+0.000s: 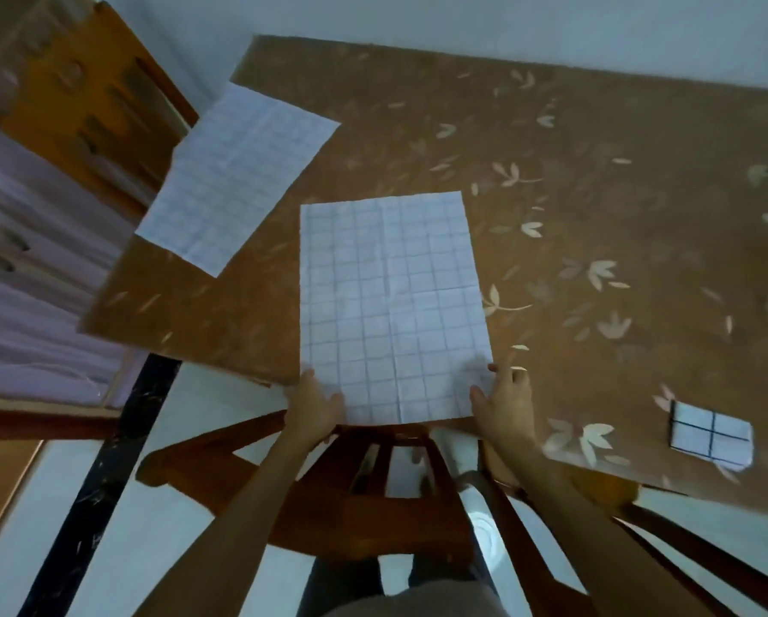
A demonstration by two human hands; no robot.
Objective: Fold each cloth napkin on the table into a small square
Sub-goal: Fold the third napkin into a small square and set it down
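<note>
A white napkin with a blue grid (391, 300) lies flat and unfolded in front of me on the brown floral table (596, 207). My left hand (313, 405) grips its near left corner at the table edge. My right hand (502, 403) holds its near right corner, fingers resting on the cloth. A second unfolded grid napkin (235, 175) lies at the far left, partly overhanging the table's left edge. A napkin folded into a small square (711, 436) sits at the near right.
A wooden chair (364, 496) stands tucked under the near table edge between my arms. A wooden door or cabinet (88, 95) and a pale curtain (30, 313) are at the left. The wall runs behind the table.
</note>
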